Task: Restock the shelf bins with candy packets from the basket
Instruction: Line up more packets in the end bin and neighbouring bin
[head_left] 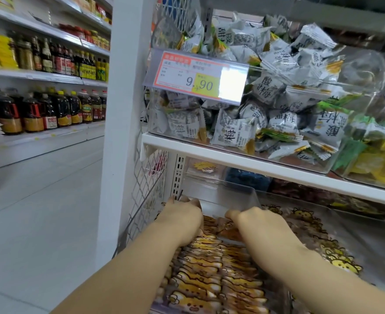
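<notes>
Both arms reach in, left hand (182, 220) and right hand (256, 225) curled knuckles-up, apart, grip unclear, candy packets (209, 279) underneath toward six o'clock.

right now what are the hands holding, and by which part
The left hand and right hand curl their fingers over the far end of the tiger-print packets in the lower bin; a real grip or just pressing cannot be told.

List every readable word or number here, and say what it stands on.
"9.90": price tag on the upper clear bin.
"酸甜梅": grey-white packets in that bin.
Too small or blurred to read: the tag's small print, bottle labels, yellow cartoon packets.
</notes>
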`<act>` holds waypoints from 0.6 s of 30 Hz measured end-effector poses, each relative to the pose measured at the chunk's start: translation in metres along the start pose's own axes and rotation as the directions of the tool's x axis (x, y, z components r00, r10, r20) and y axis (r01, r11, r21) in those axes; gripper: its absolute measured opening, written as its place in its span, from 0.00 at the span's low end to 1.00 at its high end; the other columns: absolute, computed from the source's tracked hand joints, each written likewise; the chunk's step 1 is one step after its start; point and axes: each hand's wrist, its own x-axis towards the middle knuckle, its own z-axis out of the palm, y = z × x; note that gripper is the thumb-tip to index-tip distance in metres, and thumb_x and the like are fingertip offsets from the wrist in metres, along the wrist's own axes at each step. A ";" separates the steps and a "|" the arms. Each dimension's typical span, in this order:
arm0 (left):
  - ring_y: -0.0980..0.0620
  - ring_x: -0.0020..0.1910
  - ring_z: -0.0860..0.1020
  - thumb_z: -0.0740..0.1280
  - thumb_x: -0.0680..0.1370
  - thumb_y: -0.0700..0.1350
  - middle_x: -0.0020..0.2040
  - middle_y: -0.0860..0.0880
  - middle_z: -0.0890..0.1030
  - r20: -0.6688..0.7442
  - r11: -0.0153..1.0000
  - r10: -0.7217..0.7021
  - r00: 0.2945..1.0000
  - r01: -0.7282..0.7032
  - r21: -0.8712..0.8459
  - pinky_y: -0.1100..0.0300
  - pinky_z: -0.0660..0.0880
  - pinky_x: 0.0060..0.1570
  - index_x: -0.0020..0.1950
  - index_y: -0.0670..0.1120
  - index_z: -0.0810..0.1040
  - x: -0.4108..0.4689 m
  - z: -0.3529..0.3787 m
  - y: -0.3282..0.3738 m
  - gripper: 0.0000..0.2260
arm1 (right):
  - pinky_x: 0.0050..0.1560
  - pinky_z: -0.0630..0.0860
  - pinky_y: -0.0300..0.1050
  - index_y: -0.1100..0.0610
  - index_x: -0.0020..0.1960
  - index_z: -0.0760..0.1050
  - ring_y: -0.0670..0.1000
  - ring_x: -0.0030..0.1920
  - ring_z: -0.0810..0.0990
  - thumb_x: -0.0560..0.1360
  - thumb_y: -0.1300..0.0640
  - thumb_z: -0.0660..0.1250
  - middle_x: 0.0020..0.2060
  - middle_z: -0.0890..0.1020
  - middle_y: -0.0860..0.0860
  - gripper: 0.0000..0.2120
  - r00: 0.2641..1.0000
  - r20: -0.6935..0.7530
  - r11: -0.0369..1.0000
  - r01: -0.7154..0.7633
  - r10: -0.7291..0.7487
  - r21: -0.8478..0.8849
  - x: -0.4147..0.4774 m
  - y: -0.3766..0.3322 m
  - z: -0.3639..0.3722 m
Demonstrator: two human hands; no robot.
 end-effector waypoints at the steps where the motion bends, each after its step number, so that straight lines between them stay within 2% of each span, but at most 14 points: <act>1: 0.44 0.73 0.64 0.65 0.80 0.56 0.71 0.49 0.71 0.016 1.000 -0.009 1.000 0.009 -0.008 0.39 0.53 0.75 0.59 0.52 0.83 -0.001 0.000 0.000 0.14 | 0.55 0.76 0.51 0.52 0.73 0.64 0.60 0.59 0.79 0.76 0.70 0.61 0.58 0.79 0.56 0.28 1.000 0.008 1.000 0.000 0.000 0.002 0.000 0.000 0.001; 3: 0.44 0.72 0.66 0.61 0.81 0.60 0.71 0.48 0.70 0.019 0.998 -0.020 1.000 0.021 -0.058 0.39 0.53 0.75 0.56 0.52 0.84 -0.003 0.000 0.000 0.17 | 0.56 0.76 0.51 0.52 0.73 0.64 0.60 0.60 0.79 0.76 0.70 0.62 0.59 0.79 0.56 0.28 1.000 0.014 1.000 -0.005 0.005 0.007 -0.001 0.000 0.001; 6: 0.47 0.65 0.71 0.61 0.81 0.54 0.66 0.51 0.73 -0.102 0.990 -0.014 0.995 0.000 -0.138 0.42 0.60 0.72 0.53 0.53 0.84 -0.003 -0.002 -0.001 0.12 | 0.53 0.76 0.50 0.51 0.72 0.63 0.59 0.59 0.80 0.76 0.69 0.62 0.58 0.79 0.55 0.28 1.000 0.001 1.000 -0.011 0.011 -0.010 -0.004 0.002 0.000; 9: 0.46 0.66 0.69 0.66 0.79 0.47 0.65 0.51 0.72 -0.146 0.999 0.037 0.989 -0.043 -0.033 0.41 0.57 0.73 0.54 0.55 0.83 0.003 -0.002 0.000 0.08 | 0.53 0.74 0.50 0.50 0.72 0.63 0.59 0.59 0.80 0.76 0.68 0.62 0.58 0.79 0.54 0.28 1.000 -0.025 0.999 0.002 -0.003 -0.049 -0.007 0.002 -0.002; 13: 0.42 0.68 0.68 0.69 0.78 0.45 0.65 0.47 0.73 -0.113 0.988 0.082 0.990 -0.066 0.138 0.37 0.56 0.73 0.59 0.51 0.83 0.012 0.000 0.007 0.11 | 0.59 0.72 0.50 0.51 0.72 0.61 0.58 0.59 0.80 0.76 0.68 0.60 0.58 0.80 0.54 0.27 0.999 -0.018 0.995 0.031 -0.033 -0.098 -0.013 0.001 -0.008; 15: 0.41 0.67 0.69 0.69 0.76 0.43 0.64 0.46 0.74 -0.101 0.975 0.096 0.990 -0.074 0.207 0.36 0.57 0.73 0.58 0.49 0.83 0.017 0.000 0.008 0.11 | 0.61 0.70 0.51 0.52 0.71 0.61 0.58 0.58 0.80 0.75 0.69 0.60 0.57 0.81 0.53 0.27 0.999 -0.014 0.992 0.044 -0.046 -0.117 -0.017 0.000 -0.009; 18: 0.41 0.66 0.69 0.70 0.76 0.42 0.64 0.45 0.75 -0.120 0.963 0.134 0.984 -0.101 0.252 0.38 0.59 0.72 0.59 0.47 0.82 0.022 0.001 0.010 0.12 | 0.64 0.68 0.51 0.52 0.70 0.61 0.58 0.58 0.81 0.75 0.69 0.60 0.57 0.81 0.52 0.27 0.999 -0.010 0.988 0.048 -0.050 -0.144 -0.021 0.000 -0.012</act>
